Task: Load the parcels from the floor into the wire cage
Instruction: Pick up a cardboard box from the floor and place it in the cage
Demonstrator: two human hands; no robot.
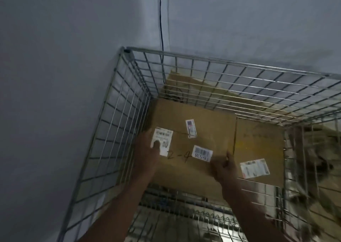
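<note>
Both hands [186, 158] on parcel [190, 131] inside wire cage [118, 112].

the square-meshed silver wire cage [193, 70] stood against a plain pale grey wall [55, 57], down which a thin black cable [160, 20] ran. the tan cardboard parcel [195, 123] carried white labels with black barcodes and a black handwritten "2-4". the neighbouring brown cardboard parcel [258, 142] bore a white label edged in red.

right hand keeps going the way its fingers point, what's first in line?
Probably the second cardboard box beside the one it grips: the right hand holds the labelled box at its right edge, fingers aimed up-right. Depth is unclear.
</note>
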